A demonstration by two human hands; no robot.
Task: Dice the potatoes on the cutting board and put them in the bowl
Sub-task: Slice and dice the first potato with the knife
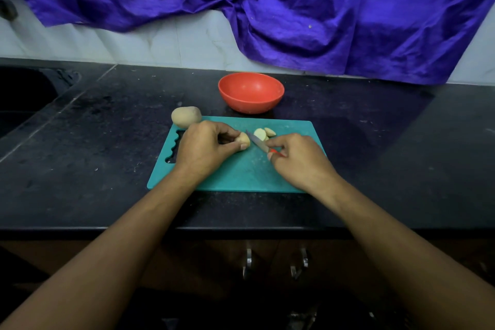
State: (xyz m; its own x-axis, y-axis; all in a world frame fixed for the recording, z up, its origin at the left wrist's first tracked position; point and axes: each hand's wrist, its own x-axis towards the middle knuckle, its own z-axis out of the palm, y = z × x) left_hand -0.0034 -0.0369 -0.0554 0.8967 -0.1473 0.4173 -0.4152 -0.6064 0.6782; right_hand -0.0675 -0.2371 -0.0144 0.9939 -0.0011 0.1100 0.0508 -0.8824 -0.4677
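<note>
potato piece pinched on the teal board, knife beside it

from the head camera, the left hand (202, 146) curled its fingers and thumb round a cut potato piece (244, 140) on the teal cutting board (241, 171), while the right hand (297, 159) gripped the red handle of a small knife (258, 142), its blade angled up-left with the tip just beside that piece. two pale slices (263, 133) lay on the board just behind the blade. a whole potato (186, 116) sat at the board's far left corner, overlapping its edge. the red bowl (251, 92) stood on the black counter (93, 155) just beyond the board, nothing visible inside. a purple cloth (294, 8) hung over the tiled wall behind.
</note>
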